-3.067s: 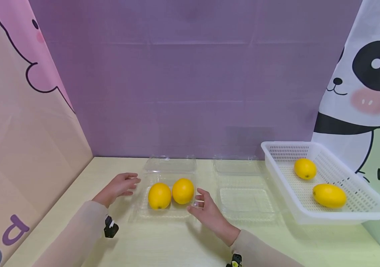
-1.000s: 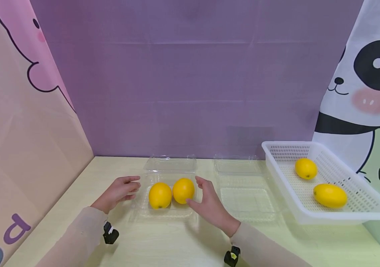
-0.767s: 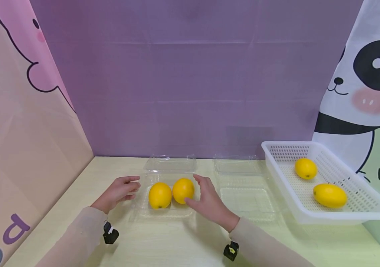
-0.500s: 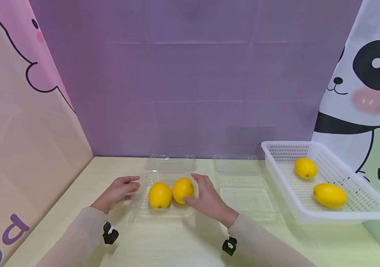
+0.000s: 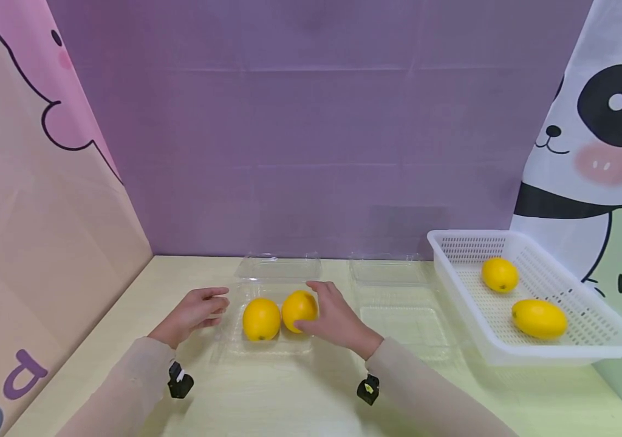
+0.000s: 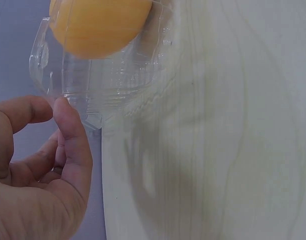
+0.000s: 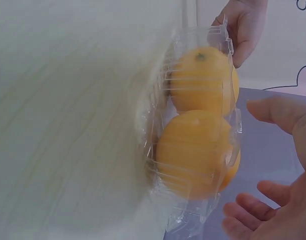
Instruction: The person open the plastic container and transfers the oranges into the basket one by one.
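Observation:
Two yellow, lemon-like fruits, the left fruit [image 5: 261, 319] and the right fruit [image 5: 298, 311], sit side by side in a clear plastic clamshell box [image 5: 240, 349] with its lid up behind. Beside the box's left edge is my left hand [image 5: 193, 314]; in the left wrist view its thumb and index fingertips meet or nearly meet at the rim, and contact is unclear. My right hand [image 5: 337, 318] reaches over the box's right edge, thumb and fingers spread around the right fruit. In the right wrist view, a gap shows between that hand [image 7: 280, 200] and the fruit [image 7: 195, 155].
Another clear clamshell box [image 5: 404, 328] lies with its lid up to the right. At the far right a white perforated basket [image 5: 461, 318] holds two more yellow fruits, one at the back [image 5: 499, 275] and one nearer [image 5: 539, 318]. A purple cloth backdrop [image 5: 311, 152] stands behind the table.
My right hand has moved left and slightly forward, from beside the box to over its right edge at the right fruit. My left hand has barely moved; the fruits stay put.

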The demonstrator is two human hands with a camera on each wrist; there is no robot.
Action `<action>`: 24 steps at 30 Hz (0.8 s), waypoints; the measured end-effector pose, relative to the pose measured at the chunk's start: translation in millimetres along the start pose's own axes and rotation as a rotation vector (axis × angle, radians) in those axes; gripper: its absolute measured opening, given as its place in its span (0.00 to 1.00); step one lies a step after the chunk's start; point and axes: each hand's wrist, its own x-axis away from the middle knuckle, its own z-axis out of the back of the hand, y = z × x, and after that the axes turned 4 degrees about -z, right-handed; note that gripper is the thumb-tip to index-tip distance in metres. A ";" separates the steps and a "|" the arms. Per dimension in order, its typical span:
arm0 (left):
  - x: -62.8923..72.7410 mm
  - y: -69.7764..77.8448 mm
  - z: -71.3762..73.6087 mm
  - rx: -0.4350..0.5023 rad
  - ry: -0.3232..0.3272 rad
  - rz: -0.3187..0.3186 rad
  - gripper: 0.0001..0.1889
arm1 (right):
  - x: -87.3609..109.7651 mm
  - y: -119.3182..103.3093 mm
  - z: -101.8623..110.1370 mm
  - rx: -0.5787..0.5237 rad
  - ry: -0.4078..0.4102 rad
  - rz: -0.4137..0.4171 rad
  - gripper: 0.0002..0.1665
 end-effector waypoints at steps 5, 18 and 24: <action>1.2 0.7 0.5 0.001 0.003 0.000 0.29 | -7.0 -5.7 -0.7 0.022 -0.029 -0.011 0.50; 1.3 -0.5 -0.9 -0.003 0.009 0.000 0.29 | -19.5 -7.3 -6.1 0.105 -0.054 -0.015 0.52; 2.0 0.3 -1.0 -0.003 0.006 0.001 0.29 | -23.4 -8.6 -10.4 0.173 -0.072 -0.021 0.52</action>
